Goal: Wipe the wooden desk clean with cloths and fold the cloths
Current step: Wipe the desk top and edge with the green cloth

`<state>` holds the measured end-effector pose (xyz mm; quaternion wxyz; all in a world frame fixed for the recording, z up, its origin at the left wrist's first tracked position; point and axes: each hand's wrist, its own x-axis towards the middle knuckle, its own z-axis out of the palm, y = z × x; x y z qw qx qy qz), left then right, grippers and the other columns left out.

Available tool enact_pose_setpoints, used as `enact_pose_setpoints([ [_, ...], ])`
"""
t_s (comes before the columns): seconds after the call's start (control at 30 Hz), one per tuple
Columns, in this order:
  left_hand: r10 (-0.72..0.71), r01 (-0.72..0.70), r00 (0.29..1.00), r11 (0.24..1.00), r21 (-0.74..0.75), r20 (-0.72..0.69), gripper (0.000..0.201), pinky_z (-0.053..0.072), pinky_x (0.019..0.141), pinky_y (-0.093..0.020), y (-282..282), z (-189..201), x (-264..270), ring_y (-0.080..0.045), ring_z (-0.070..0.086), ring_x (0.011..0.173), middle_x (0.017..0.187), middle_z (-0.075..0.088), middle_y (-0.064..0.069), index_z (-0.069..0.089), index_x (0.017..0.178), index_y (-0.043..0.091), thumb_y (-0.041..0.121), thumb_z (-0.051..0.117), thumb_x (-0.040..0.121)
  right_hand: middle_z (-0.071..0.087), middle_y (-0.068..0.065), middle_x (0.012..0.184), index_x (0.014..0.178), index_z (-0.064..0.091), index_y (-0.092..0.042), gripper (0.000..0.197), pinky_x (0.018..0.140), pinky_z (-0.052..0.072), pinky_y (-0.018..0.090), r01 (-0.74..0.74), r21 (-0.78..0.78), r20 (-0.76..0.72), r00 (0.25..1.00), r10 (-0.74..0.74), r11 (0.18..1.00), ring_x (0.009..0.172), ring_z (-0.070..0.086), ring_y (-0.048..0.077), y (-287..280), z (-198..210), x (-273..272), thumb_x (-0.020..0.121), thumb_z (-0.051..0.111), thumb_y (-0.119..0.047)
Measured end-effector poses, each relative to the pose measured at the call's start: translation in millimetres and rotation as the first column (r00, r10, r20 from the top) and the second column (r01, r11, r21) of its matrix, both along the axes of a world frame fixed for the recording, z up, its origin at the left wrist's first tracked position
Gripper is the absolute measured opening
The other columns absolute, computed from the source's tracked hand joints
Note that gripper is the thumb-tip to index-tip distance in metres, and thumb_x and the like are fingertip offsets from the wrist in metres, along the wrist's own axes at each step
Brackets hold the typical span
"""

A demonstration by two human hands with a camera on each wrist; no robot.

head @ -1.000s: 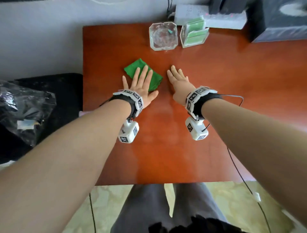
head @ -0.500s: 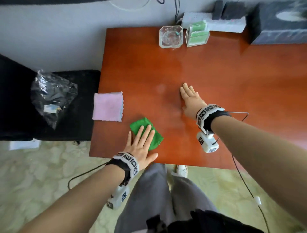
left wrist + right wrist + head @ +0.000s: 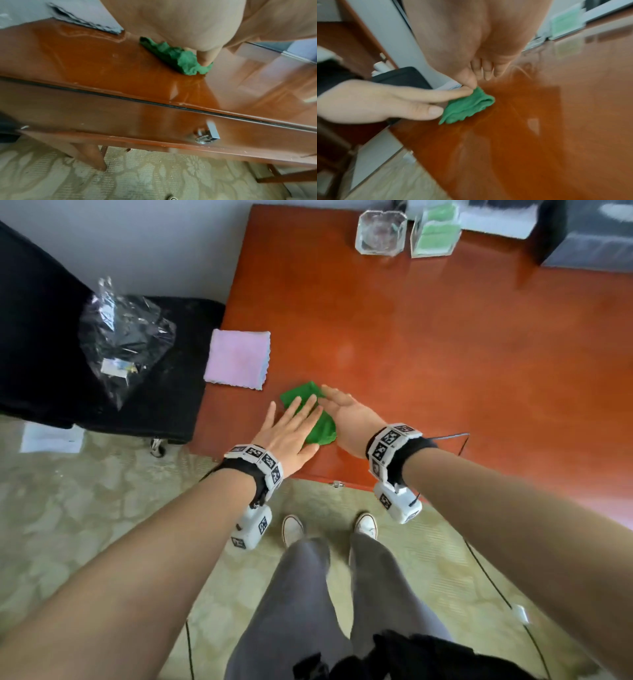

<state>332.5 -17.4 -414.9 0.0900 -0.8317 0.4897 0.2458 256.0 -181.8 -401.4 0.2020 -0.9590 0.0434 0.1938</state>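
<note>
A crumpled green cloth (image 3: 324, 429) (image 3: 185, 60) (image 3: 467, 106) lies near the front left of the wooden desk (image 3: 445, 354). My left hand (image 3: 291, 429) (image 3: 385, 101) lies flat on it with straight fingers, and one fingertip presses its near end in the left wrist view. My right hand (image 3: 346, 416) (image 3: 462, 40) stands edge-on at the cloth's right side. Its thumb tip touches the cloth's far corner and its other fingers hang loosely curled off the cloth. A folded pink cloth (image 3: 239, 359) lies at the desk's left edge.
A glass ashtray (image 3: 380, 232), a clear holder with green cards (image 3: 435, 231) and a dark box (image 3: 589, 237) stand along the back. A black seat with a crinkled plastic bag (image 3: 123, 337) stands left of the desk. A key (image 3: 204, 138) sits in the drawer front.
My left hand slid the green cloth from mid-desk toward the front left. My right hand left the bare desk and came left to the cloth. The view pulled back.
</note>
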Motion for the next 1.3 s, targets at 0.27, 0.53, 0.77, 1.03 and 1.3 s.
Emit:
enact_pose_setpoints([
  [0.27, 0.319, -0.320, 0.945, 0.947, 0.002, 0.076, 0.073, 0.005, 0.123, -0.050, 113.2, -7.7, 47.6, -0.020, -0.004, 0.152, 0.165, -0.013, -0.001, -0.001, 0.158, 0.018, 0.032, 0.043, 0.101, -0.008, -0.002, 0.163, 0.156, 0.007, -0.015, 0.082, 0.120, 0.021, 0.036, 0.153, -0.026, -0.114, 0.981, -0.155, 0.988, 0.150, -0.001, 0.016, 51.1, -14.4, 0.2, 0.086, 0.043, 0.005],
  [0.53, 0.135, -0.120, 0.987, 0.981, -0.154, 0.088, 0.070, 0.013, 0.123, -0.043, 173.2, -13.4, 72.4, -0.020, 0.010, 0.152, 0.166, 0.003, -0.003, 0.015, 0.157, 0.011, 0.015, 0.049, 0.096, 0.004, 0.001, 0.164, 0.155, 0.017, -0.014, 0.077, 0.121, 0.018, 0.035, 0.349, -0.038, -0.052, 0.935, -0.351, 0.936, 0.150, 0.008, 0.021, 145.5, -21.6, -3.0, 0.086, 0.045, 0.003],
  [0.77, 0.074, -0.060, 0.996, 0.975, -0.214, 0.059, 0.080, 0.013, 0.123, -0.043, 196.6, -24.3, 72.7, -0.021, 0.010, 0.152, 0.165, 0.004, -0.006, 0.014, 0.156, 0.007, -0.004, 0.054, 0.088, 0.020, 0.008, 0.160, 0.143, 0.039, -0.009, 0.055, 0.111, 0.031, 0.036, 0.384, -0.117, 0.024, 0.923, -0.384, 0.916, 0.139, 0.027, 0.032, 218.3, -26.3, 17.2, 0.090, 0.048, -0.001],
  [1.03, 0.155, -0.155, 0.988, 0.956, -0.250, -0.017, 0.075, 0.013, 0.123, -0.042, 200.1, -23.6, 65.4, -0.023, 0.012, 0.151, 0.165, 0.007, -0.006, 0.025, 0.154, 0.007, -0.007, 0.051, 0.085, 0.045, 0.011, 0.131, 0.128, 0.046, -0.004, 0.047, 0.095, 0.037, 0.034, 0.292, -0.207, 0.087, 0.956, -0.280, 0.934, 0.118, 0.040, 0.033, 247.2, -17.0, 43.0, 0.085, 0.063, -0.004],
  [1.3, 0.203, -0.207, 0.978, 0.959, -0.193, -0.038, 0.081, 0.011, 0.121, -0.043, 194.7, -19.5, 56.7, -0.023, 0.006, 0.152, 0.166, 0.002, -0.007, 0.013, 0.157, 0.009, -0.002, 0.051, 0.086, 0.040, 0.021, 0.133, 0.133, 0.037, 0.003, 0.046, 0.096, 0.037, 0.041, 0.243, -0.312, 0.132, 0.968, -0.212, 0.918, 0.118, 0.039, 0.039, 251.0, -21.4, 60.7, 0.089, 0.042, -0.010],
])
